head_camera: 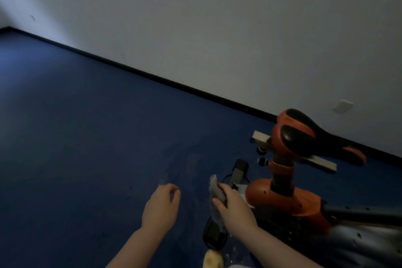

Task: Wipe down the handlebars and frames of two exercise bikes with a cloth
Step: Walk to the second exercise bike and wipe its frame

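**A:** Dim room, dark blue carpet floor point(76, 137), plain grey wall point(217, 17) with black skirting, white wall plate point(343, 105) far right. What's the state?

**B:** One orange-and-grey exercise bike point(289, 200) at lower right, black-and-orange padded saddle point(313, 135) on its post. Only this bike in view; second one and any handlebars out of frame.

**A:** Cloth?

**B:** Small crumpled grey cloth point(216, 198) in the right hand point(233, 204), fingers and thumb closed around it, bunched so a wad sticks out past the fingertips. Held low, just beside the orange frame housing below the seat post. Can't tell if cloth touches the frame yet.

**A:** Left?

**B:** Left hand point(162, 204) holds nothing, fingers loosely curled, hovering over the carpet, apart from the bike. Probably just balancing while crouched.

**A:** Step?

**B:** Looks like frame wiping, low section near the crank. Bunched grip suits rubbing round tubing.

**A:** Obstructions?

**B:** Black pedal with strap point(214, 235) right under the right wrist, second black pedal or crank arm point(239, 168) just beyond the cloth. Black adjuster knobs point(262, 155) jut from the seat post. Any of these could snag the cloth. Yellowish blurred object point(213, 260) at bottom edge, can't identify.
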Demonstrator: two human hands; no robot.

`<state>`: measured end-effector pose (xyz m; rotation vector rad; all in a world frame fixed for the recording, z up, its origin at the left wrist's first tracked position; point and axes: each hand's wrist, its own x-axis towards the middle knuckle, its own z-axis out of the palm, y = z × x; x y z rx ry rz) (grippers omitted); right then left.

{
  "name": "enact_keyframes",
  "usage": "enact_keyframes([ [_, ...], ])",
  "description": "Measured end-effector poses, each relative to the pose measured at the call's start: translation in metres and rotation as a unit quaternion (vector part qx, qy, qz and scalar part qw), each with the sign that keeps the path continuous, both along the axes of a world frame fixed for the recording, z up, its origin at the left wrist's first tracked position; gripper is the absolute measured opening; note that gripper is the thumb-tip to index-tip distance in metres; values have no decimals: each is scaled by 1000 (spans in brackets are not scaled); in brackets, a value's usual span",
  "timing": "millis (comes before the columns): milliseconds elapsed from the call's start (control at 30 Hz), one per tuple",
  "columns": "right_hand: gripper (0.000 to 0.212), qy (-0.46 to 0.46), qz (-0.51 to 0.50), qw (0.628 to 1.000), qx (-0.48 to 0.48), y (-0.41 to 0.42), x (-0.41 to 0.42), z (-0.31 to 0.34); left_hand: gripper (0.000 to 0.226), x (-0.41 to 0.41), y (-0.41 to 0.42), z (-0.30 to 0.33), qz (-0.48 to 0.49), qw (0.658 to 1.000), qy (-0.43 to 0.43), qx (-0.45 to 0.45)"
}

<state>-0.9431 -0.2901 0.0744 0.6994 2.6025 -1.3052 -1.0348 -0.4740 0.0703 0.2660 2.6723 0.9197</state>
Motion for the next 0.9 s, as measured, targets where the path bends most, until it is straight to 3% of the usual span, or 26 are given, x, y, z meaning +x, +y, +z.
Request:
enact_keyframes([
  [133, 34, 9, 16, 1000, 6, 6, -63, 0, 20, -72, 9, 8, 22, 999, 28, 10],
  [400, 36, -6, -13, 1000, 7, 17, -171, -4, 23, -153, 27, -10, -8, 999, -37, 17],
  [900, 34, 28, -230, 973, -17, 38, -371, -5, 26, -423, 109, 3, -234, 972, -26, -22],
])
